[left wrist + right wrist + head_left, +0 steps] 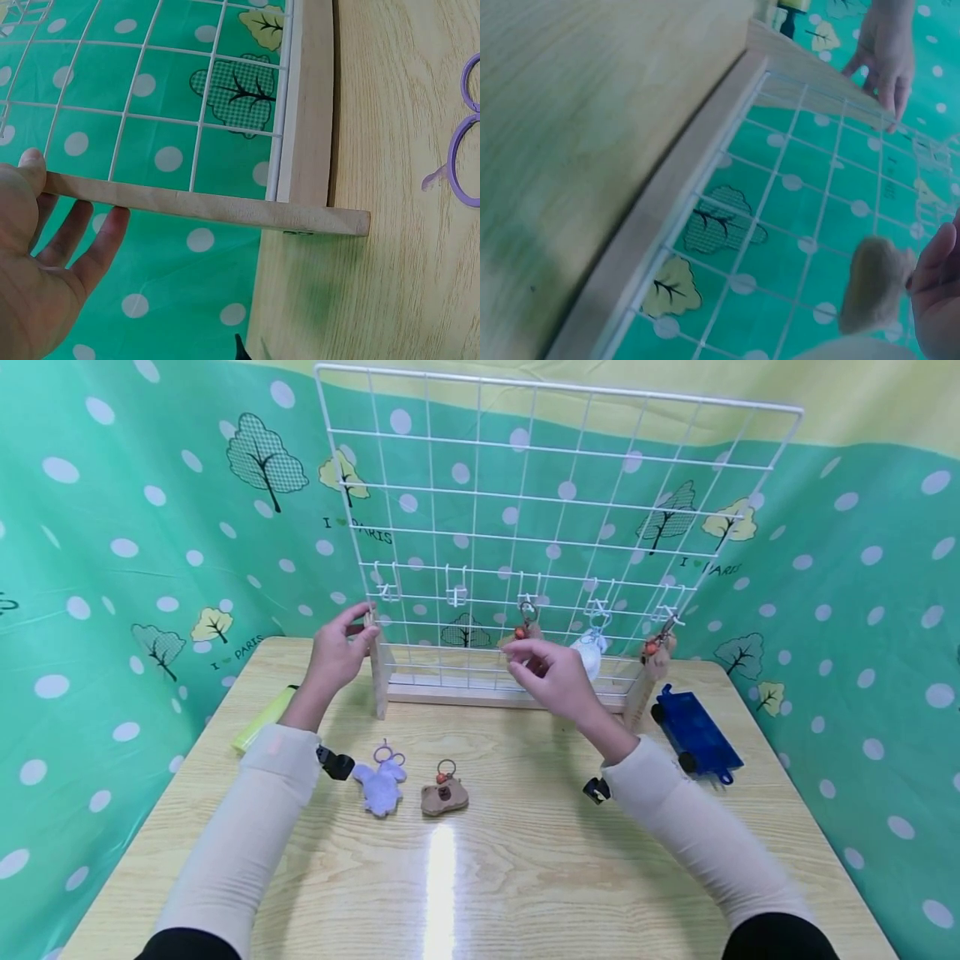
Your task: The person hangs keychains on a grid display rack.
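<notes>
My left hand (339,647) grips the wooden end post (202,206) of a white wire grid rack (480,539), thumb on one side and fingers on the other. My right hand (551,678) is in front of the grid, its fingers loosely bent, beside a brown plush keychain (875,285) that hangs from the middle hook. It shows no clear hold on that keychain. A pale blue-white plush keychain (591,652) and another brown keychain (657,652) hang farther right. On the table lie a purple plush keychain (380,787) and a brown animal-shaped keychain (444,797).
Two white hooks (457,597) on the grid's left side carry nothing. A dark blue object (697,732) with black wheels lies right of the rack on the wooden table (525,868). A yellow-green object (264,720) lies behind my left forearm. Green dotted cloth (90,635) surrounds the table.
</notes>
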A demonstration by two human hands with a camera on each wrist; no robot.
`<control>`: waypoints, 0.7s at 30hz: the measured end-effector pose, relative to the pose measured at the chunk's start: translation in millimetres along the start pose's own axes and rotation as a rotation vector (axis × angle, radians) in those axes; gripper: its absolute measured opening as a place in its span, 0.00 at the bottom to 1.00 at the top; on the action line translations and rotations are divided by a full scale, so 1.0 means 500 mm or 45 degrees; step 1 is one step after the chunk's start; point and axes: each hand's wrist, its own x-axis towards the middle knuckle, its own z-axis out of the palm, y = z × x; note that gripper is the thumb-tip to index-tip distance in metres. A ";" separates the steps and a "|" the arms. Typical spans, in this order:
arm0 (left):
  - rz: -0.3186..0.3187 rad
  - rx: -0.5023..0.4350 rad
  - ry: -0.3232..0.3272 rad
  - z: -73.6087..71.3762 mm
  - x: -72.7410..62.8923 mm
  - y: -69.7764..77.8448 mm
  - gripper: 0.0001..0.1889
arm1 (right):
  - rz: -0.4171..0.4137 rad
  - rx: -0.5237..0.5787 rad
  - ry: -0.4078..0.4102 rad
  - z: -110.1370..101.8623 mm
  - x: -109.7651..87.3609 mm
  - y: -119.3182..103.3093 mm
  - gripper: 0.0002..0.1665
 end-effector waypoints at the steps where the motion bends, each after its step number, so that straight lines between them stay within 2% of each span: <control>1: 0.000 -0.003 -0.001 0.000 0.000 0.000 0.27 | -0.008 0.001 -0.015 0.006 -0.001 0.003 0.12; 21: -0.032 -0.030 -0.014 -0.002 0.001 0.005 0.26 | 0.029 0.027 -0.376 0.116 -0.024 0.051 0.15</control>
